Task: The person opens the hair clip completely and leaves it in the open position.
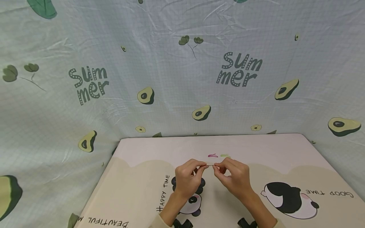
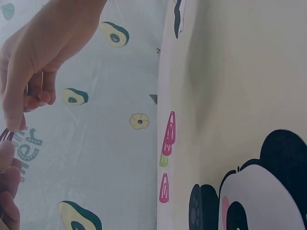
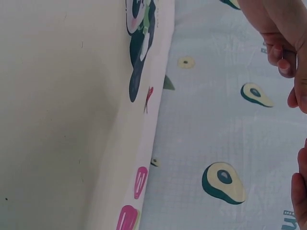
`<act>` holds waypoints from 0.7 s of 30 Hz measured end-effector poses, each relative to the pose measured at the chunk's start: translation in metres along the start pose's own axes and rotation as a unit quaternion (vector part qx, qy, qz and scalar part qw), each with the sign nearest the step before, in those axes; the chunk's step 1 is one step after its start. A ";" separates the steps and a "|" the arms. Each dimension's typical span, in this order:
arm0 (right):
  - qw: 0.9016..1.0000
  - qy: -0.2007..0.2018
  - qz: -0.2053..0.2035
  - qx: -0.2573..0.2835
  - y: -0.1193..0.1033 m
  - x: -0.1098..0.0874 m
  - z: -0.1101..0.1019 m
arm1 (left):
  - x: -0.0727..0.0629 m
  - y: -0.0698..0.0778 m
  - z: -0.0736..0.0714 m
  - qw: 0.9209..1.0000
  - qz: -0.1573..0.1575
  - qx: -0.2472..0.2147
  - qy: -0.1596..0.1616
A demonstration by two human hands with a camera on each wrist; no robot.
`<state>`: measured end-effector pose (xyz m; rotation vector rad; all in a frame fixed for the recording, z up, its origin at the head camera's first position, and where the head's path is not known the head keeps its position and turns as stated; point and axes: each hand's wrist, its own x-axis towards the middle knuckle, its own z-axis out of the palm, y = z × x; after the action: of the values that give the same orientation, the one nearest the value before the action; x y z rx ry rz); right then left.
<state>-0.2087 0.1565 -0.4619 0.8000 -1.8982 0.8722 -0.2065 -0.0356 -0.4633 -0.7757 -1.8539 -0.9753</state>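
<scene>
Both hands meet in front of the body above the table, fingertips a short gap apart. My left hand (image 1: 188, 177) and my right hand (image 1: 235, 177) each pinch one end of a small, thin hair clip (image 1: 210, 165). From the left wrist, the hair clip (image 2: 6, 135) shows as slim dark prongs between the thumb and finger tips; most of it is covered. Beyond the hands, a pink hair clip (image 1: 212, 155) and a green hair clip (image 1: 225, 155) lie on the table.
The table (image 1: 159, 147) has a printed cover with cartoon animals and lettering. Close up, several pink clips (image 2: 164, 188) lie along its far edge, one overlapping a green clip (image 2: 164, 160). A curtain (image 1: 171, 69) printed with avocados hangs right behind that edge.
</scene>
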 end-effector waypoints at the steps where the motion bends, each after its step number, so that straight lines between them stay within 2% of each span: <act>1: 1.000 -0.001 0.003 0.001 0.000 0.000 0.000 | 0.000 0.000 0.000 1.000 -0.001 0.001 0.000; 13: 1.000 0.007 -0.003 0.007 -0.001 0.000 0.000 | -0.003 0.001 0.002 1.000 -0.011 0.006 0.004; 21: 1.000 -0.001 -0.001 0.021 0.002 -0.001 0.000 | 0.000 0.000 0.000 1.000 0.001 0.001 0.001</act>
<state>-0.2100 0.1577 -0.4637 0.8291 -1.8860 0.9122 -0.2069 -0.0355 -0.4636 -0.7738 -1.8516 -0.9728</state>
